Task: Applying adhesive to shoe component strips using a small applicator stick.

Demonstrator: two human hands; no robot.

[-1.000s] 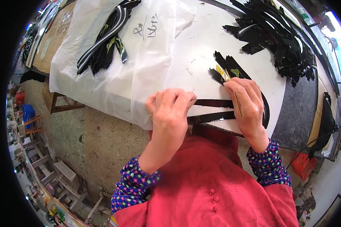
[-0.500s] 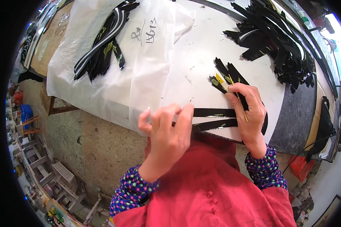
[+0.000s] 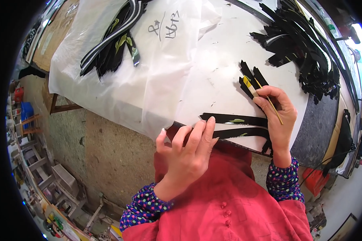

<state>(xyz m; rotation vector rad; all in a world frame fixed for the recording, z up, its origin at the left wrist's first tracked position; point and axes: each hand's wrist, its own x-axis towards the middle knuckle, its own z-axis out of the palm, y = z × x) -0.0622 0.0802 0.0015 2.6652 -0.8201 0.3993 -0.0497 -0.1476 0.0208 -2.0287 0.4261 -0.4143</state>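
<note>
My right hand [image 3: 280,114] pinches a thin yellow stick [image 3: 275,108]. At its fingertips is a flat yellow-and-pale piece [image 3: 247,83], which may be a brush; I cannot tell whether it is held. It overlaps several short black strips [image 3: 262,77] on the white table. My left hand [image 3: 189,154] is palm down at the table's near edge, its fingers apart and bent. Its index fingertip reaches the left end of a black strip [image 3: 245,120] with a greenish shiny mark. A second black strip [image 3: 239,133] curves below it, near the thumb. My right hand covers part of the strips.
A bundle of black strips with pale-edged pieces [image 3: 112,44] lies on translucent plastic sheeting [image 3: 161,76] at the left. A larger pile of black strips [image 3: 309,56] fills the far right. A red basket [image 3: 315,180] stands below the table's right side.
The table and strips have shifted slightly right in view. My right hand has moved right with the stick, which has tilted. My left hand has shifted slightly down and right, revealing the upper strip's left end.
</note>
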